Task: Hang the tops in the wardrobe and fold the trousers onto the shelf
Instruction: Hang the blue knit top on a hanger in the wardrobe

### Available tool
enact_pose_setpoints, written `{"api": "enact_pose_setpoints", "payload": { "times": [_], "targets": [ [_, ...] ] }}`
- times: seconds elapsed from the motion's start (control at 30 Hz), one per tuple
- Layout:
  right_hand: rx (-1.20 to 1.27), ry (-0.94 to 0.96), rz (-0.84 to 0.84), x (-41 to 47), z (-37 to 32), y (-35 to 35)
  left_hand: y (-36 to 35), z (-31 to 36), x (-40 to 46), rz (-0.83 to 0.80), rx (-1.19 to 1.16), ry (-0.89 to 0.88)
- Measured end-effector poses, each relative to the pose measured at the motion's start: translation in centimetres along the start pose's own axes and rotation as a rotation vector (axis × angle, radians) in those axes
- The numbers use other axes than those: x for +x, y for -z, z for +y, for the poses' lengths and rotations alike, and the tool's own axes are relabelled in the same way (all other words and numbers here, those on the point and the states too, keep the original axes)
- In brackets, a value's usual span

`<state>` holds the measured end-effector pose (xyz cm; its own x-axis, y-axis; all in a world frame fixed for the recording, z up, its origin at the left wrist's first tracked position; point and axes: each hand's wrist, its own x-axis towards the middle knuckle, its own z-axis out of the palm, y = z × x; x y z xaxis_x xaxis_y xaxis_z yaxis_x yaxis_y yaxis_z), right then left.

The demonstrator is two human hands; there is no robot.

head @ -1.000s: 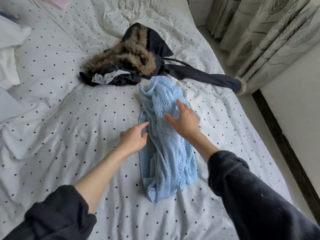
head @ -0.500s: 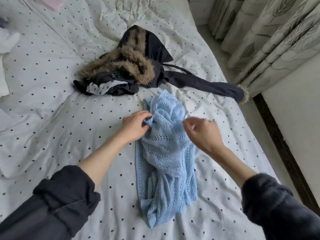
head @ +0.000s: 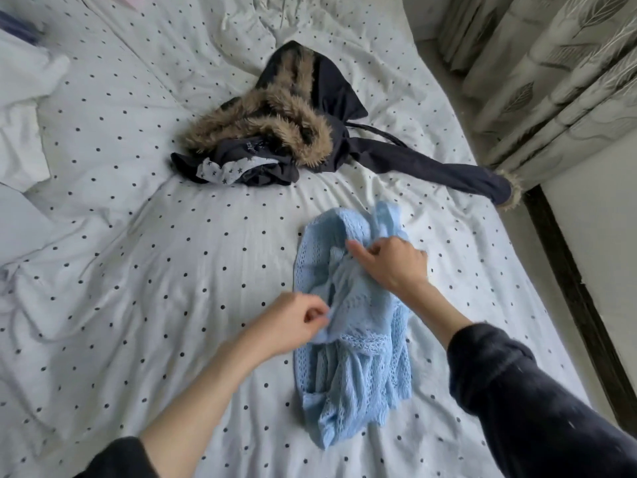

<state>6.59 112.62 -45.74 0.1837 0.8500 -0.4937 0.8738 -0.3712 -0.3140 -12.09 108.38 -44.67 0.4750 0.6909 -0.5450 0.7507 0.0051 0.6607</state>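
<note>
A light blue knitted top (head: 351, 367) lies bunched on the polka-dot bed sheet (head: 155, 270), right of centre. My left hand (head: 293, 322) pinches a fold at its left edge, about halfway down. My right hand (head: 389, 263) grips the bunched knit near its upper end. Further up the bed lies a dark navy jacket (head: 327, 132) with a brown fur-trimmed hood, one sleeve stretched toward the right edge of the bed.
White pillows or bedding (head: 24, 132) are heaped at the left. Patterned curtains (head: 551, 81) hang at the upper right. A dark bed frame edge (head: 579, 305) and a strip of floor run along the right side.
My left hand slid down the top's left edge and pinched it. My right hand moved onto the upper part of the top and closed on it. The knit is more bunched.
</note>
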Motion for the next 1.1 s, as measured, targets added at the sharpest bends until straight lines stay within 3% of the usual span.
{"api": "enact_pose_setpoints", "payload": {
  "times": [0.1, 0.23, 0.33, 0.43, 0.5, 0.67, 0.83, 0.9, 1.1],
  "targets": [
    [0.101, -0.171, 0.041, -2.7, 2.0, -1.1, -2.3, 1.6, -0.8, -0.083, -0.029, -0.029],
    [0.391, -0.288, 0.174, -3.1, 2.8, -1.0, -1.5, 2.2, -0.6, -0.017, -0.017, -0.058],
    [0.419, -0.160, 0.291, -3.8, 2.5, 0.0, 0.5, 2.6, -0.6, 0.136, 0.017, -0.097],
    [0.436, 0.025, 0.407, -6.3, 2.5, 1.9, 3.2, 4.6, -0.4, 0.451, -0.029, -0.175],
    [0.471, 0.160, 0.464, -8.3, 2.7, 3.5, 5.3, 6.6, 0.1, 0.508, -0.047, -0.228],
    [0.428, 0.315, 0.607, -14.3, 4.3, 8.5, 6.2, 14.4, -0.1, -0.019, 0.167, -0.310],
    [0.408, 0.145, 0.894, -22.8, 8.3, 12.1, 2.3, 21.9, -3.5, 0.039, 0.252, -0.566],
    [0.420, 0.104, 0.932, -24.6, 9.1, 12.3, 2.0, 23.8, -4.7, 0.093, 0.194, -0.626],
    [0.374, -0.198, 1.235, -37.9, 13.9, 13.2, -5.0, 34.2, -11.9, -0.250, -0.068, -0.701]
  ]
}}
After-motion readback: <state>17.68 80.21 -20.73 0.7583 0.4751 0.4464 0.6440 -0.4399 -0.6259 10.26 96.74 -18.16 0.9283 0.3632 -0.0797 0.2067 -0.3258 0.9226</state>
